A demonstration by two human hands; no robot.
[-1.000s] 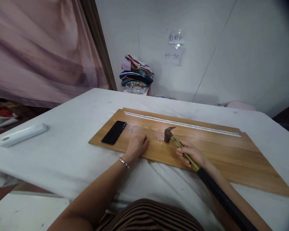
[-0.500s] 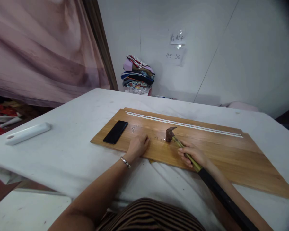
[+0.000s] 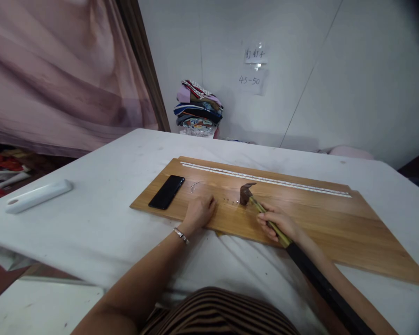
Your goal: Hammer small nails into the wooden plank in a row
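Observation:
In my right hand [image 3: 275,221] is a claw hammer [image 3: 282,238], gripped around the yellowish part of its handle. Its rusty brown head is low at the wooden board [image 3: 321,228], near a short row of small nails [image 3: 232,201]; whether it touches the board I cannot tell. The handle's black end runs back under my right forearm. My left hand [image 3: 199,211], with a metal bracelet at the wrist, rests on the board's near edge, left of the nails. Its fingers are curled closed and hide whatever may be inside. Beyond it lie several loose thin nails [image 3: 193,186].
A black phone [image 3: 166,192] lies on the board's left end. Two white measuring strips [image 3: 265,179] run along its far side. On the white-covered table [image 3: 101,186], a white plastic handle-like object [image 3: 38,195] lies at left. Folded clothes [image 3: 198,109] are stacked by the wall.
The view has shifted very slightly. Both hands and the hammer hold the same places on the board.

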